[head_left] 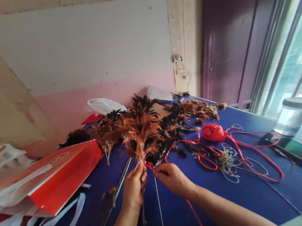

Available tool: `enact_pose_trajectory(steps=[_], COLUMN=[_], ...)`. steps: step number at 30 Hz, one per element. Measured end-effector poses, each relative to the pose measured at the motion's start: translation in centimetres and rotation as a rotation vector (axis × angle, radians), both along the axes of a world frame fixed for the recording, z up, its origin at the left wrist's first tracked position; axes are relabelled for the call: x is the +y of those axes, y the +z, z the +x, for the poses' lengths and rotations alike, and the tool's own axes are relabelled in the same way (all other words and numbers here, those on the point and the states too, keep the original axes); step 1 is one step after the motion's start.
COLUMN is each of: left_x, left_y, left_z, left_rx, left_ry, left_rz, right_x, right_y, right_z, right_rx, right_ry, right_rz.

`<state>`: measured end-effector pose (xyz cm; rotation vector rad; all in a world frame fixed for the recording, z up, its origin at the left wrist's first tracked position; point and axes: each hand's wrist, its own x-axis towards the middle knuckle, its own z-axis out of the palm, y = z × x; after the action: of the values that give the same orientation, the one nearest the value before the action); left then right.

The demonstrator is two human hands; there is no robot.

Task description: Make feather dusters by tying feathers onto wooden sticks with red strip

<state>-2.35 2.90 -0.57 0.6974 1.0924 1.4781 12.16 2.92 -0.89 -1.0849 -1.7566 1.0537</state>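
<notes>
**Hands Tie a Feather Bunch**

The left hand (134, 187) is closed around the bottom of a feather bunch (141, 134), holding it up over the blue table (251, 192). The right hand (171, 177) pinches a red string (250, 154) right beside it. The string runs to a red ball (214, 131). More feathers (195, 109) lie behind. A red bag (54, 176) lies to the left.

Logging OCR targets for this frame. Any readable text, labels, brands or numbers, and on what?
No text reads clearly.
Red bag: white round emblem, no letters legible.
White wrapper at far left: orange stripe, print blurred.
Jar: no label visible.
Wall socket: too small to tell any marking.
Left hand, feather bundle, right hand and red string: no text.
</notes>
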Motion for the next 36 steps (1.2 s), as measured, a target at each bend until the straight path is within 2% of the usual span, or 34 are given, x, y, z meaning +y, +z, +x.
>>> enact_pose_trajectory(steps=[2, 4, 8, 11, 15, 19, 22, 26, 30, 33, 36], left_x=[0.4, 0.5, 0.4, 0.4, 0.9, 1.2, 1.2, 1.3, 1.5, 1.5, 1.5], left_y=[0.4, 0.7, 0.8, 0.5, 0.2, 0.3, 0.4, 0.3, 0.2, 0.1, -0.1], left_z=[-1.0, -1.6, -1.7, -1.6, -2.1, -2.7, -3.0, -3.2, -3.2, -3.1, -3.0], left_rx=[0.001, 0.003, 0.003, -0.012, -0.084, -0.113, -0.118, -0.126, -0.124, -0.102, -0.089], left_ry=[0.009, 0.007, -0.029, -0.060, -0.051, -0.045, -0.021, -0.004, 0.001, -0.015, -0.025], left_rz=[0.020, 0.024, -0.001, -0.021, -0.009, -0.027, -0.024, -0.024, -0.031, -0.064, -0.073], right_x=[0.8, 2.1, 5.8, 8.8, 12.7, 16.0, 17.5, 18.5, 19.6, 20.6, 21.4], right_y=[0.2, 0.8, 2.2, 2.5, 1.9, 1.6, 1.8, 2.0, 2.0, 1.9, 2.7], right_z=[1.6, 3.6, 7.5, 9.2, 10.4, 11.7, 12.2, 11.1, 8.9, 8.3, 8.8], right_rx=[-0.232, -0.376, -0.473, -0.546, -0.657, -0.801, -0.874, -0.851, -0.779, -0.701, -0.528], right_ry=[0.096, 0.114, -0.120, -0.245, -0.276, -0.403, -0.509, -0.588, -0.538, -0.514, -0.563], right_rz=[-0.008, 0.017, 0.193, 0.241, 0.220, 0.155, 0.131, 0.229, 0.300, 0.252, 0.173])
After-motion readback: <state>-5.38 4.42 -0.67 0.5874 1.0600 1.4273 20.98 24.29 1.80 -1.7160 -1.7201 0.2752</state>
